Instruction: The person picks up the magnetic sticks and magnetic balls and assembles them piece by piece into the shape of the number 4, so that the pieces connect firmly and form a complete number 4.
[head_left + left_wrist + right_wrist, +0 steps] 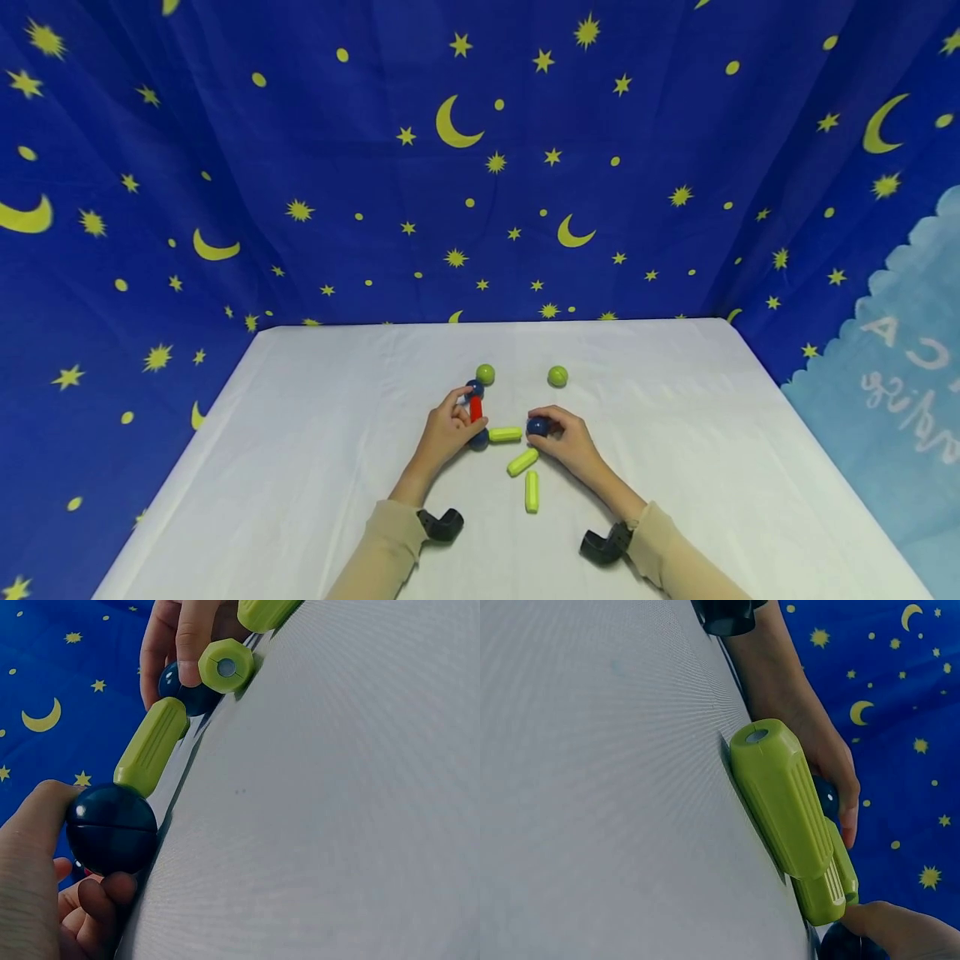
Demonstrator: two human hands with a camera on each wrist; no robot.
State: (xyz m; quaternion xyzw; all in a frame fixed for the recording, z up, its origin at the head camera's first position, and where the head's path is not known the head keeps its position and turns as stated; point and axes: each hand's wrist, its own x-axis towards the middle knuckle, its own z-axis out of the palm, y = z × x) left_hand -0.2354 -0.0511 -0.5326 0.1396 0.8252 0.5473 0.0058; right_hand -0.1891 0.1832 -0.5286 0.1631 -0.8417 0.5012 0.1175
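My left hand (pixel 444 435) grips a red stick (pixel 476 409) that runs between two dark blue balls, the far one (pixel 475 388) by the fingertips and the near one (pixel 112 829) by the thumb. A yellow-green stick (pixel 505 434) extends from the near ball towards my right hand (pixel 570 442). There, thumb and fingers pinch another dark blue ball (pixel 537 426), slightly apart from that stick's end in the head view. Two more yellow-green sticks, one slanted (pixel 522 462) and one pointing towards me (pixel 532 492), lie by the right hand; a round metal disc (pixel 757 736) shows in one stick's end.
Two light green balls stand farther back, one (pixel 486 374) beside the far blue ball and one (pixel 557 377) to the right. A white cloth (pixel 300 467) covers the table. Blue curtains (pixel 375 167) with yellow stars and moons hang behind and at the sides.
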